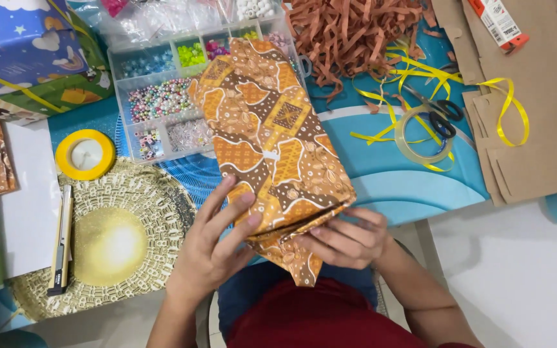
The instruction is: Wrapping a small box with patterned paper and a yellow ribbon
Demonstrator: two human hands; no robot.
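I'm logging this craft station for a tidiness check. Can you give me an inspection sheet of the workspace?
Surface: blue patterned table cover, largely covered.
Job's things: box wrapped in orange-brown batik paper, small tape piece on its seam.
Clutter: bead organiser, yellow tape roll, utility knife, gold placemat, scissors, clear tape roll, yellow ribbon, brown paper shreds, cardboard.
Hands: left hand and right hand pinch the paper flaps at the near end.
Cables: nothing seen.
Surroundings: wrapped gifts upper left.
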